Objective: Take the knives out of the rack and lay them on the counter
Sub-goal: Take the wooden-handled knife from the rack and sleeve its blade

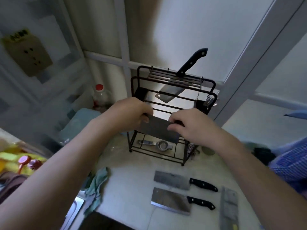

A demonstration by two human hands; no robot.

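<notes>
Both grips, left hand (pixel 131 113) and right hand (pixel 194 125), clamp a flat, dull-grey rectangular cleaver blade (pixel 157 128) before the black wire rack (pixel 172 90).

Both hands are up at frame centre on a dark cleaver blade (pixel 157 130) in front of the black wire rack (pixel 172 113): left hand (pixel 131 113) pinching one end, right hand (pixel 194 125) gripping the other. One knife (pixel 182 75) is in the rack's top slots, handle poking toward upper right. Two cleavers (pixel 172 180) (pixel 171 200) lie on the counter (pixel 129 188) lower centre, handles right. Crumpled cloth (pixel 96 185) lower left, strainer (pixel 159 144) on the rack's bottom shelf.
</notes>
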